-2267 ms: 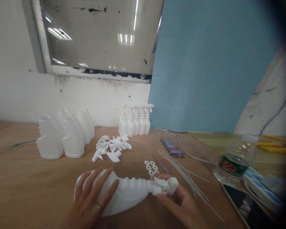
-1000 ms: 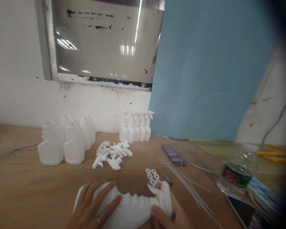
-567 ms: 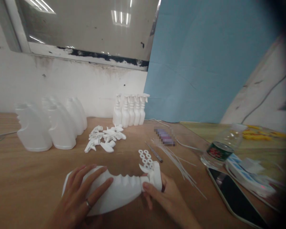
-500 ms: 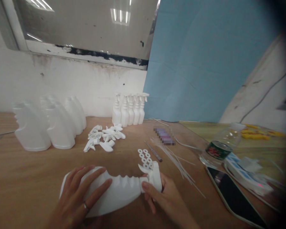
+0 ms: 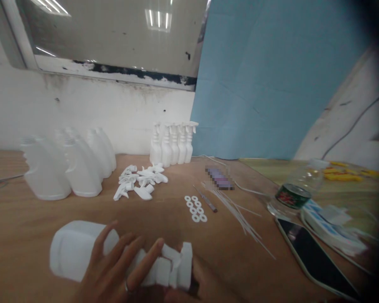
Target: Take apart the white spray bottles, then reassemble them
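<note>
A white spray bottle (image 5: 78, 248) lies on its side low in the view, its base to the left and its trigger head (image 5: 185, 265) to the right. Across the bottle's body and neck is my left hand (image 5: 113, 269), fingers curved over it, a ring on one finger. My right hand (image 5: 205, 277) holds the trigger-head end; part of it is hidden behind the head and by the bottom edge. Beyond the bottle, several white washers (image 5: 195, 209) lie in two rows. A heap of loose white trigger heads (image 5: 140, 181) rests farther back.
Uncapped white bottles (image 5: 82, 176) stand at the left, and capped spray bottles (image 5: 173, 149) by the wall. Thin white tubes (image 5: 240, 219) and a slim pen-like tool (image 5: 206, 198) lie right of the washers. Farther right are a phone (image 5: 316, 261), water bottle (image 5: 292, 195) and power strip (image 5: 331, 229).
The spray bottle has moved left and nearer to me, turning so its base shows. Both hands went with it, the left sliding toward the neck. The washers are now fully uncovered.
</note>
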`<state>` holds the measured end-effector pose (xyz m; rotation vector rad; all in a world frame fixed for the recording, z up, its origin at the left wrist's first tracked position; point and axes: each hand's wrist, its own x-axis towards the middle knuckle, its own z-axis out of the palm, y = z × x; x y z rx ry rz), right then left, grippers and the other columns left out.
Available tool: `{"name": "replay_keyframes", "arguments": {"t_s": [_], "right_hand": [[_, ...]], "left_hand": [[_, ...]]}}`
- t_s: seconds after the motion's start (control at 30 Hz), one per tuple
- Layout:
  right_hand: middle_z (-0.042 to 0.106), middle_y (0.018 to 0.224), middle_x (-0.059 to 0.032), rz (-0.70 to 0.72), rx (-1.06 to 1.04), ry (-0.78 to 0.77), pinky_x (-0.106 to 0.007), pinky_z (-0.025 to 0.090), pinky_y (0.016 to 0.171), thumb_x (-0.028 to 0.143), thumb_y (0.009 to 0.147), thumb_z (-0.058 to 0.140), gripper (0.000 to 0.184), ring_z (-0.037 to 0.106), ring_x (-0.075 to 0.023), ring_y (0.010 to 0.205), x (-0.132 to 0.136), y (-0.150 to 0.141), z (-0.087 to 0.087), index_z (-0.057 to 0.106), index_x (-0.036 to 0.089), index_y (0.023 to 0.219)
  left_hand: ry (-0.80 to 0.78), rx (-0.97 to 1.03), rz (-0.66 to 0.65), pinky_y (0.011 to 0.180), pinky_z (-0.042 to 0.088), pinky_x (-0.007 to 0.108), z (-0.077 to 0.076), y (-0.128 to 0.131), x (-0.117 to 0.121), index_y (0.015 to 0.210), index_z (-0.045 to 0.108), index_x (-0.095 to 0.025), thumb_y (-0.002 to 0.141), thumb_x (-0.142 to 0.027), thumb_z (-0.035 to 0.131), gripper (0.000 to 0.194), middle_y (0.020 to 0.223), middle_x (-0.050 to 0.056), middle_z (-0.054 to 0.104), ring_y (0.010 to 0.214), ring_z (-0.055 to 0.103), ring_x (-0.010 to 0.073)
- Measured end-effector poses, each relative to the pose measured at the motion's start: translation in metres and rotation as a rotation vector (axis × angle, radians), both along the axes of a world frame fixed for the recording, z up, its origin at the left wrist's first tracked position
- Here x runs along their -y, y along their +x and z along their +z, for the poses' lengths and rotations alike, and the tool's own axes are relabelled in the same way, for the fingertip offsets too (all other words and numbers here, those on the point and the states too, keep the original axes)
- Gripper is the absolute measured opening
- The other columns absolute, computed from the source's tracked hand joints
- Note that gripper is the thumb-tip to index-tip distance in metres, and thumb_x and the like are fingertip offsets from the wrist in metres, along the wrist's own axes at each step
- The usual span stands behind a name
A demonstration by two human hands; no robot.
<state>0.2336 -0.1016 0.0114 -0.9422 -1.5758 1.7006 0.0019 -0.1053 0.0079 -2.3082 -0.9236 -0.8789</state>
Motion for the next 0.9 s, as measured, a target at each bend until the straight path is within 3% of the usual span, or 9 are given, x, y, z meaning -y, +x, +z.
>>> {"name": "replay_keyframes", "arguments": {"t_s": [0.13,0.3,0.43,0.57,0.67,0.77,0.9], "right_hand": [[0.064,0.120,-0.0087,0.082,0.034,0.059,-0.039,0.046,0.101,0.044,0.079,0.074,0.063,0.060,-0.0261,0.116,0.002,-0.004,-0.004,0.053,0.020,0.134],[0.065,0.112,-0.0079,0.117,0.202,0.193,-0.040,0.054,0.087,0.039,0.089,0.069,0.038,0.064,-0.0227,0.099,0.002,0.005,-0.004,0.061,0.019,0.120],[0.061,0.125,-0.0093,0.086,0.213,0.211,-0.042,0.056,0.086,0.034,0.097,0.060,0.031,0.063,-0.0228,0.104,0.006,0.007,-0.003,0.059,0.018,0.124],[0.064,0.118,-0.0078,0.058,0.224,0.211,-0.038,0.055,0.086,0.039,0.096,0.061,0.025,0.063,-0.0221,0.101,0.004,0.005,-0.008,0.065,0.024,0.115],[0.068,0.106,-0.0064,0.030,0.193,0.213,-0.036,0.052,0.084,0.050,0.083,0.072,0.040,0.063,-0.0247,0.098,0.000,0.004,-0.012,0.065,0.022,0.111],[0.067,0.099,-0.0047,-0.017,0.066,0.201,-0.030,0.049,0.076,0.057,0.078,0.074,0.052,0.063,-0.0209,0.089,-0.002,0.007,-0.009,0.062,0.022,0.115],[0.067,0.082,-0.0025,-0.137,-0.166,0.176,-0.025,0.044,0.064,0.052,0.082,0.074,0.047,0.061,-0.0156,0.071,-0.007,0.023,0.002,0.060,0.022,0.115]], "left_hand": [[0.060,-0.013,-0.007,0.095,0.037,0.040,0.001,0.001,0.000,0.124,0.062,-0.019,0.105,-0.034,0.040,0.033,0.091,0.003,0.073,0.088,0.064,0.0190],[0.178,0.038,-0.050,0.087,0.041,0.041,-0.006,0.004,0.001,0.101,0.063,-0.017,0.102,-0.035,0.049,0.022,0.080,0.003,0.074,0.080,0.065,0.0190],[0.146,0.004,-0.020,0.088,0.041,0.044,-0.011,0.001,0.003,0.109,0.063,-0.017,0.101,-0.040,0.051,0.027,0.083,0.004,0.074,0.080,0.067,0.0197],[0.170,-0.017,-0.073,0.100,0.037,0.044,-0.016,-0.006,0.002,0.101,0.065,-0.019,0.098,-0.026,0.057,0.011,0.087,0.001,0.075,0.085,0.067,0.0172],[0.164,-0.066,-0.058,0.110,0.028,0.047,-0.013,-0.007,0.001,0.112,0.067,-0.021,0.101,-0.027,0.051,0.021,0.096,0.002,0.074,0.092,0.066,0.0180],[0.151,-0.008,-0.011,0.113,0.026,0.050,-0.006,-0.011,0.000,0.122,0.064,-0.030,0.098,-0.029,0.054,0.026,0.110,0.001,0.072,0.103,0.063,0.0211],[0.127,0.064,0.016,0.111,0.032,0.049,0.000,-0.030,-0.002,0.137,0.055,-0.029,0.092,-0.022,0.059,0.046,0.125,0.005,0.065,0.114,0.059,0.0258]]}}
